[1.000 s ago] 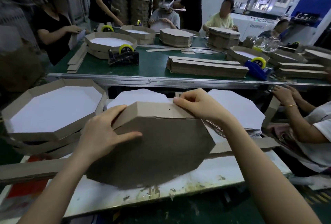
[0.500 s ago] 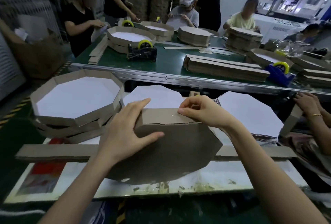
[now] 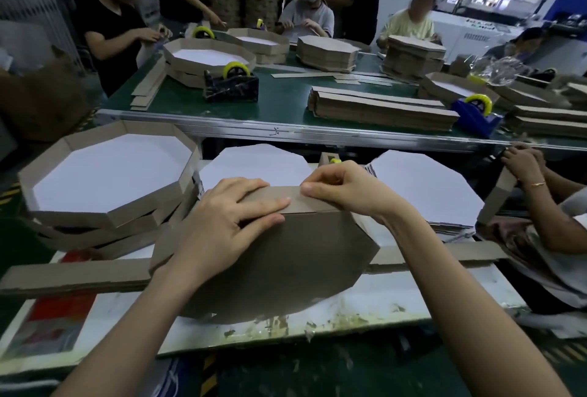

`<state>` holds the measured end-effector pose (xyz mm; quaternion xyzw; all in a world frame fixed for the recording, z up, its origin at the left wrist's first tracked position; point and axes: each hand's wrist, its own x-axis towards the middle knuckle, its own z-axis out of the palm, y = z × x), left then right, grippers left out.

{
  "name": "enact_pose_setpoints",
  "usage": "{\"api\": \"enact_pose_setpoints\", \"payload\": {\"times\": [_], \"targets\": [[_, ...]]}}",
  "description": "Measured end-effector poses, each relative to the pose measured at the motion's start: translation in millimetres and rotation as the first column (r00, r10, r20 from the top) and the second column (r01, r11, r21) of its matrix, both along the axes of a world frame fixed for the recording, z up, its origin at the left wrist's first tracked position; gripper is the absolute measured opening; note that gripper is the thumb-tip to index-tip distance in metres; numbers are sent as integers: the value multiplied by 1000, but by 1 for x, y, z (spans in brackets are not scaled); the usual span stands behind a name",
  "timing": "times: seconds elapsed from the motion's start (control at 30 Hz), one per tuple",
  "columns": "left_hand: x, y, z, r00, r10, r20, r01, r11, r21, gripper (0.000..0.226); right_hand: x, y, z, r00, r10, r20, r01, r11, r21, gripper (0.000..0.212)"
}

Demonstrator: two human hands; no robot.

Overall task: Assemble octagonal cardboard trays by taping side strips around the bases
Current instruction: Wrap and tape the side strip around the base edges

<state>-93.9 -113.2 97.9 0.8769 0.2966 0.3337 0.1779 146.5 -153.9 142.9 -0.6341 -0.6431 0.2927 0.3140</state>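
Scuffed white worktop at 6. Centre: octagonal base tilted up, brown underside to cam. L hand flat, fingers straight & together, pressing side strip along top edge; R hand pinches strip's end, I think, fingers curled. At 10, finished trays; at 12, tape dispenser.

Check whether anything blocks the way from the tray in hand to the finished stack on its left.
Nothing visible does. The left hand presses the tray, the right hand pinches its top edge, and the stack sits right beside it. A loose strip lies low in front of the stack, below that path.
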Motion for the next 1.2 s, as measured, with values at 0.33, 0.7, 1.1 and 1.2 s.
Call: {"api": "enact_pose_setpoints", "payload": {"times": [0.33, 0.7, 1.1, 1.2], "targets": [[4, 7, -3, 996, 26, 89, -20, 997, -68, 31, 95, 82, -59, 755, -592, -283, 569, 805, -169, 14], [5, 26, -8, 995, 16, 99, -7, 996, -89, 28, 157, 142, -158, 730, -682, -51, 527, 609, -593, 30], [9, 44, -10, 996, 27, 81, -21, 997, -79, 30, 178, 171, -194, 607, -768, -203, 525, 580, -624, 2], [9, 43, -10, 996, 27, 90, -20, 997, -75, 30, 176, 170, -192, 422, -825, -375, 522, 559, -644, 10]]}}
